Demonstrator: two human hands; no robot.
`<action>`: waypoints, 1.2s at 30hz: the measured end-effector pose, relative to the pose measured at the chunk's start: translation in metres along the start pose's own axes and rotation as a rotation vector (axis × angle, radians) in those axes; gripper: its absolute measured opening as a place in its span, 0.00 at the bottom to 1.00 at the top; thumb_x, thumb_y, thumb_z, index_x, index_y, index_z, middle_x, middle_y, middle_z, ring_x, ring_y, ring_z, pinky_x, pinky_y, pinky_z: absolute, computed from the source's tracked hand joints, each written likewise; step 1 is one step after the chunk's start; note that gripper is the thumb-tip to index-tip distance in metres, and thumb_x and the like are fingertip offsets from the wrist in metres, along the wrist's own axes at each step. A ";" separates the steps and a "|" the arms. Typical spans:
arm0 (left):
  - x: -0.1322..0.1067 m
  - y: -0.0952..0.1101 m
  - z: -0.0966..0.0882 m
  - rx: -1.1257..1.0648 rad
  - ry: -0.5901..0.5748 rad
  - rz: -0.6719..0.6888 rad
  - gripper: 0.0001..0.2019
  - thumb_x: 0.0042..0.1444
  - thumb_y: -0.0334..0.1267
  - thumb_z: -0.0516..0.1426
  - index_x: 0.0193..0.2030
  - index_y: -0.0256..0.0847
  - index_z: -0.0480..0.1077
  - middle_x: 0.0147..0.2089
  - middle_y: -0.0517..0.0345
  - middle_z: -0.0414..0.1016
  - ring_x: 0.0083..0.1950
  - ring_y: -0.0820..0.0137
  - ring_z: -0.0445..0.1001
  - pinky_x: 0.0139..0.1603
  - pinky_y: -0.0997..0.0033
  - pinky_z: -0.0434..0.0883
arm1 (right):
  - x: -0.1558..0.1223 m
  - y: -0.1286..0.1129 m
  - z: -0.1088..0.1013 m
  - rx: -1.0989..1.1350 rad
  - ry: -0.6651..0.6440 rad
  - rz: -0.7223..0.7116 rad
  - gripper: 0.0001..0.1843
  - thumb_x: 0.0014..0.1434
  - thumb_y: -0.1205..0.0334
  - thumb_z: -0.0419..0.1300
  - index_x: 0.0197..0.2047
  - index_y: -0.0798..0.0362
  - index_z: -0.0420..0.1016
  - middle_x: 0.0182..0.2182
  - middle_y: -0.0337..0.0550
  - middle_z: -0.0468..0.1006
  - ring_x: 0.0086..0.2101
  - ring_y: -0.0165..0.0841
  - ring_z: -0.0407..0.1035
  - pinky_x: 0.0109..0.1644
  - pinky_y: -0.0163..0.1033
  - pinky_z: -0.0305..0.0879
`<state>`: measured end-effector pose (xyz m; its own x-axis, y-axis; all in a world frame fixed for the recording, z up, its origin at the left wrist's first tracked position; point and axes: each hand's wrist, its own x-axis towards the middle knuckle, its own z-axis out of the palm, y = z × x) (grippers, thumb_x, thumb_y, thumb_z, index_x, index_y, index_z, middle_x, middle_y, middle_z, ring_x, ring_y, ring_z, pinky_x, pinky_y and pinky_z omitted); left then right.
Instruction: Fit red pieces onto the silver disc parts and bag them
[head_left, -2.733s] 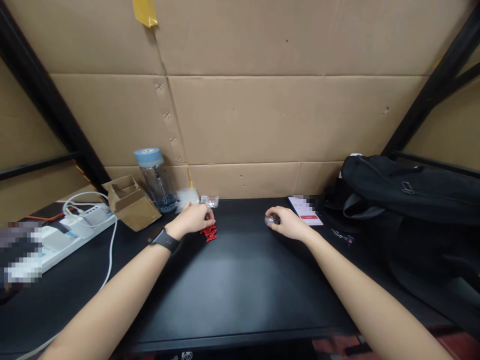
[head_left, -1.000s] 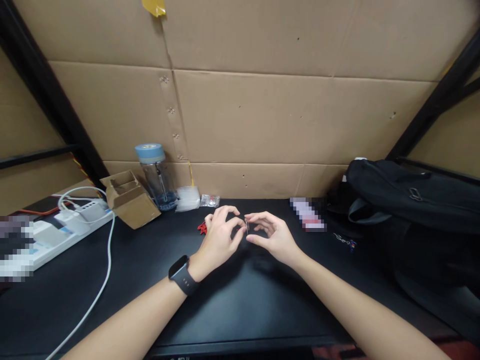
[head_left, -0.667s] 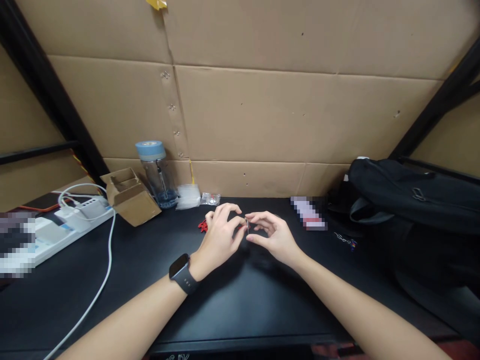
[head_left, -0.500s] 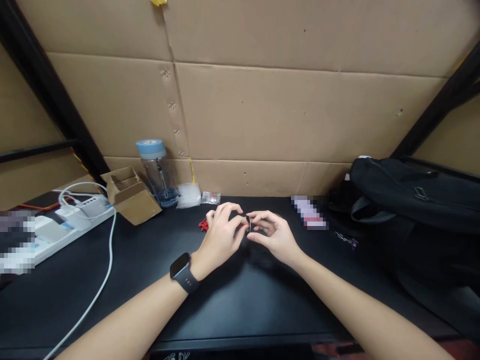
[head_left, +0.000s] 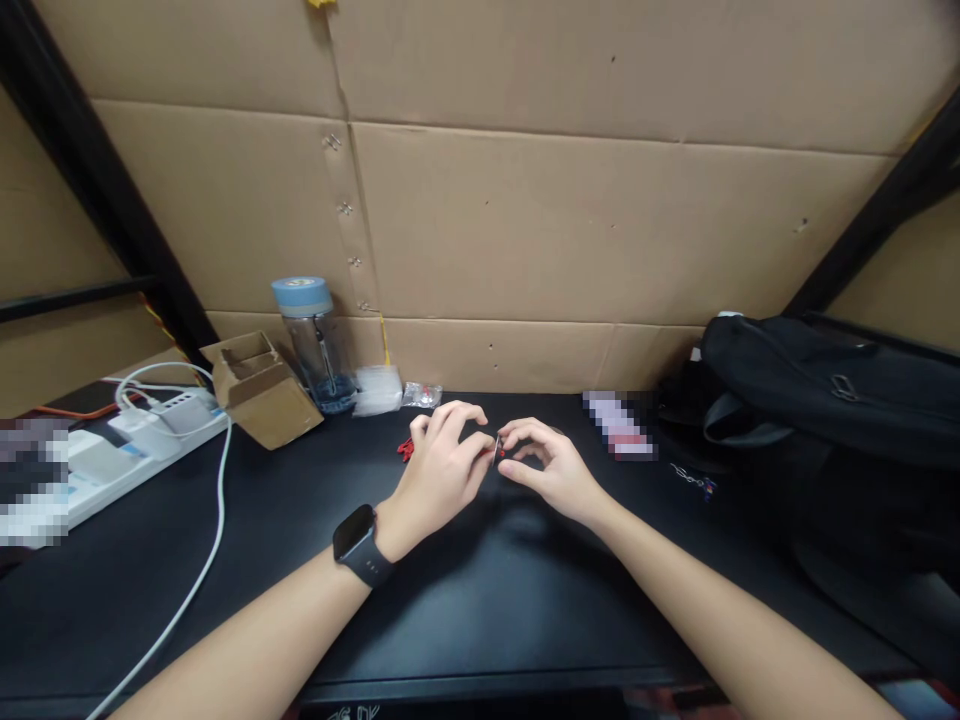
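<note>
My left hand (head_left: 441, 470) and my right hand (head_left: 546, 467) meet above the middle of the black table (head_left: 465, 590). Both pinch a small part (head_left: 497, 448) between thumb and fingertips; it looks metallic with a bit of red, too small to name. The left wrist carries a black smartwatch (head_left: 358, 543). A little heap of small red pieces (head_left: 406, 449) lies on the table just behind the left hand.
At the back left stand a clear bottle with a blue lid (head_left: 311, 342), an open cardboard box (head_left: 262, 390), small plastic bags (head_left: 379, 391) and a white power strip with cables (head_left: 142, 440). A black backpack (head_left: 832, 400) fills the right side. Cardboard walls close off the back.
Since 2.7 s ago both hands left the red heap and a small object at the right and came together at the centre. In the last second they closed slightly tighter on the small part.
</note>
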<state>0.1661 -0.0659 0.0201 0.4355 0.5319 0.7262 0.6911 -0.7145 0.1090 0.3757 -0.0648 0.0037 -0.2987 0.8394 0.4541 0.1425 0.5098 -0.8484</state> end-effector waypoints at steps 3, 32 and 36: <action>0.000 0.001 0.000 -0.001 -0.007 0.004 0.06 0.65 0.35 0.57 0.39 0.43 0.76 0.56 0.48 0.73 0.61 0.55 0.67 0.52 0.54 0.58 | 0.000 -0.003 -0.005 -0.151 -0.035 -0.025 0.06 0.65 0.57 0.63 0.39 0.50 0.79 0.50 0.47 0.75 0.49 0.38 0.72 0.49 0.42 0.72; 0.000 -0.128 -0.019 0.071 -0.522 -0.192 0.08 0.61 0.37 0.58 0.42 0.46 0.79 0.49 0.53 0.80 0.53 0.58 0.74 0.54 0.59 0.67 | 0.002 -0.014 -0.040 -0.701 -0.199 -0.040 0.06 0.55 0.66 0.65 0.27 0.50 0.77 0.45 0.43 0.79 0.45 0.40 0.74 0.52 0.47 0.68; 0.002 -0.131 -0.022 -0.061 -0.585 -0.167 0.07 0.60 0.37 0.59 0.41 0.45 0.80 0.46 0.54 0.82 0.49 0.62 0.77 0.54 0.64 0.69 | 0.002 -0.012 -0.038 -0.662 -0.230 -0.020 0.04 0.55 0.66 0.66 0.28 0.49 0.79 0.45 0.44 0.79 0.45 0.40 0.74 0.52 0.47 0.69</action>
<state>0.0641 0.0185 0.0221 0.5805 0.7881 0.2049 0.7505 -0.6154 0.2410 0.4091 -0.0623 0.0249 -0.4889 0.8048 0.3366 0.6577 0.5935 -0.4638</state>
